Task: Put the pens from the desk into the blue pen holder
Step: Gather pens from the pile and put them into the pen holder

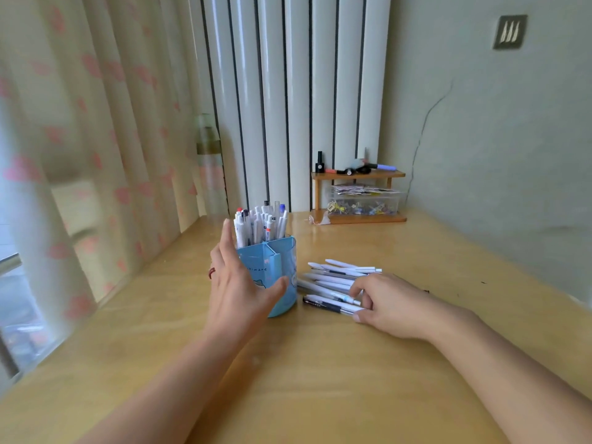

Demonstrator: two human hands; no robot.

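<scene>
Head view, only one: your right hand [389, 304] sits lower right of centre, fingers curled down onto the near end of the loose pens [336, 283], fingertips touching the two closest barrels, including the dark-tipped one nearest you; nothing looks lifted yet, so call it a loose pinch forming, not a firm hold. The pens lie in a flat fan on the desk [320, 379], long axes running roughly left-right across the frame, slightly tilted up toward the right, left ends just beside the blue pen holder [278, 270]. The holder stands upright at frame centre, immediately left of the pile. Its back compartment is already packed with upright pens; the front compartments look free, though their insides are mostly hidden. Your left hand [238, 285] is spread wide open, palm against the holder's left side, thumb across its front, steadying it and gripping nothing else. The right hand is clearly nearer the pens, so the move is its job: lift, swing the barrels upright, carry a short way left. Room above the pile is open; desk in front of you is bare. Watch the standing pens' tops and your left thumb near the rim. The wooden shelf [358, 216] in the upper right is well apart.
</scene>
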